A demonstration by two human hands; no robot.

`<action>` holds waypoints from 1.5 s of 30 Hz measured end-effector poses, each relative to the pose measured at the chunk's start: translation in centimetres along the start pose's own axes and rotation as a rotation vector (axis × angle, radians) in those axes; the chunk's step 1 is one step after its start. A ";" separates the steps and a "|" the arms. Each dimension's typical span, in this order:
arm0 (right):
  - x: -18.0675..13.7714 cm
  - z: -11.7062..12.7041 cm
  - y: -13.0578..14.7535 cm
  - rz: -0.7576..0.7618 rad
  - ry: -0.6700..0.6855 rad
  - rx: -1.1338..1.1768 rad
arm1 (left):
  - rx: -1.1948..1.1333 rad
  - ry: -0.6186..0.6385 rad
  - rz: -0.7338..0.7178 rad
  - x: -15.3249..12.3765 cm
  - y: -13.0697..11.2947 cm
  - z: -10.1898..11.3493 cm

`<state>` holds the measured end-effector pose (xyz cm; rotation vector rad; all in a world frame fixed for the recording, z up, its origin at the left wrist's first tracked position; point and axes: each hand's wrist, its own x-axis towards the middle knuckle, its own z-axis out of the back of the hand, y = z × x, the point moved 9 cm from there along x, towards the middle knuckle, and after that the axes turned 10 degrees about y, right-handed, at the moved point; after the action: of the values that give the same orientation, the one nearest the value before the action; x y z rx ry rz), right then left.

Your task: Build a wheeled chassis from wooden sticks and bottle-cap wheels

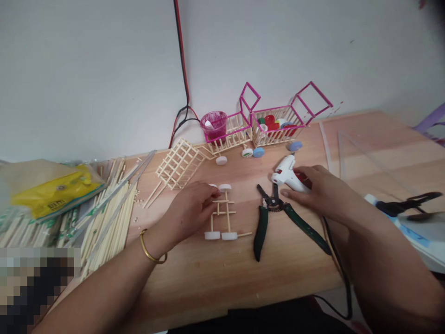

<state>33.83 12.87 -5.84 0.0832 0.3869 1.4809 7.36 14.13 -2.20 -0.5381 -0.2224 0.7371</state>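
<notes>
A small wooden-stick frame with white bottle-cap wheels [227, 218] lies on the table in front of me. My left hand [194, 206] curls its fingers at the far left corner of this frame, partly hiding a wheel there. The white hot glue gun [288, 174] is in my right hand [314, 185], with thumb and fingers around its handle and the nozzle pointing away from me. Just below the glue gun, green-handled pliers [274, 204] lie with their handles spread.
At the back stand a stick cart with a pink cup [213, 126] and another holding bottle caps [274, 127]. A stick basket [181, 162] leans nearby. Bundled sticks [116, 218] and a yellow packet [57, 192] lie left. A black cable [344, 278] hangs at right.
</notes>
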 end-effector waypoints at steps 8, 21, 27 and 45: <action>-0.2 0.1 -0.2 0.007 -0.007 0.080 | 0.019 -0.009 -0.002 -0.1 -0.1 0.3; -6.4 7.6 6.7 0.445 -0.169 0.628 | -0.019 -0.088 0.188 -1.1 0.5 4.0; -5.6 4.3 10.2 0.488 0.144 0.302 | 0.253 0.258 0.287 -2.3 1.5 2.6; -5.9 -3.2 14.4 0.677 0.358 -0.198 | 0.192 0.303 0.348 -5.7 2.1 -0.4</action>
<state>18.97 7.97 -3.47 -0.2351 0.5274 2.2067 2.16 11.30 -3.73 -0.5029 0.2281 0.9902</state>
